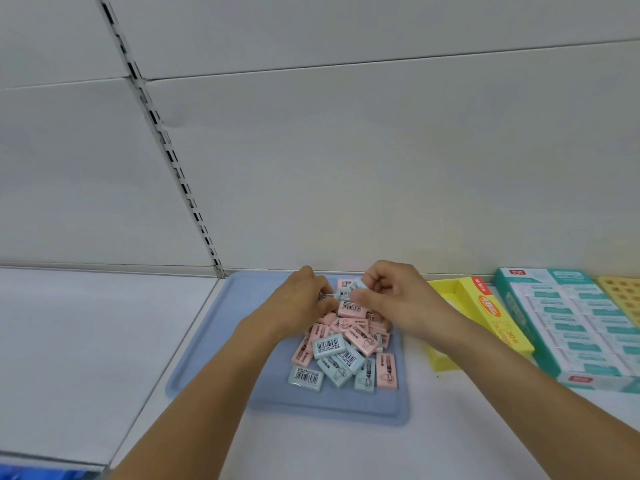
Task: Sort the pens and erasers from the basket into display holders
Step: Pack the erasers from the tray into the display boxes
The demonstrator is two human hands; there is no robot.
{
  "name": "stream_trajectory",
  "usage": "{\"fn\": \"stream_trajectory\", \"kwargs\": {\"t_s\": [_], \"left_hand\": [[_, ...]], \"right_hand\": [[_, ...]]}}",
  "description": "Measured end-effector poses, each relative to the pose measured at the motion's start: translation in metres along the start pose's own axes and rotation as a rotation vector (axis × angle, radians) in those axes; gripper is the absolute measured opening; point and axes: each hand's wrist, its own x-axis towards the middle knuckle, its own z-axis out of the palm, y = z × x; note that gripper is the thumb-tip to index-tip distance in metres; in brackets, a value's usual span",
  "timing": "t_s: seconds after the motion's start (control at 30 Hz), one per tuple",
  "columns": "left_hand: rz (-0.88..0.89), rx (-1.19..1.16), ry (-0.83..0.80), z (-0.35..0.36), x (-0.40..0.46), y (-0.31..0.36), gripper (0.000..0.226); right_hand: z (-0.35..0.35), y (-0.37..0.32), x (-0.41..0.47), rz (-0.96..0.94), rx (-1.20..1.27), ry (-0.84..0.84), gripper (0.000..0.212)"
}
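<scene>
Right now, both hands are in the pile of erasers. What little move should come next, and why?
Probably carry the blue eraser that the right hand pinches over to the open yellow box on the right. That box looks open and close by, and the eraser is already lifted off the pile on the blue tray. The left hand can keep gathering.

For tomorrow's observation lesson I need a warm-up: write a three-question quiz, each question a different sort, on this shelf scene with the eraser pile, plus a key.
1. True or false: the wrapped pink and pale blue erasers lie piled on a flat blue plastic tray.
2. Multiple choice: the right hand pinches a) a pen, b) a pale blue eraser, c) nothing.
3. Fill in: the open box right of the tray is ____ in colour.

Key: 1 true. 2 b. 3 yellow. The left hand has its fingers in the pile; its grip is hidden.
</scene>
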Motion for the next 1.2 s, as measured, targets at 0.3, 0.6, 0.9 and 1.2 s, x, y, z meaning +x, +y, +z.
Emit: {"fn": "stream_trajectory", "kwargs": {"t_s": [0.3, 0.6, 0.9, 1.2], "left_hand": [[-0.177, -1.164, 0.264, 0.002, -0.026, 0.05, 0.008], [-0.063, -1.243, 0.017, 0.008, -0.037, 0.092, 0.016], [-0.048, -1.043, 0.072, 0.004, -0.038, 0.094, 0.016], [-0.14, -0.963, 0.03, 0.019, -0.043, 0.102, 0.012]], "right_hand": [[-0.03, 0.0, -0.028, 0.053, 0.6, 0.109, 0.008], [-0.045, 0.003, -0.047, 0.04, 0.759, 0.149, 0.01], [-0.064, 0.012, -0.058, -0.187, 0.113, 0.145, 0.033], [-0.091, 0.024, -0.056, -0.469, -0.851, 0.133, 0.028]]}}
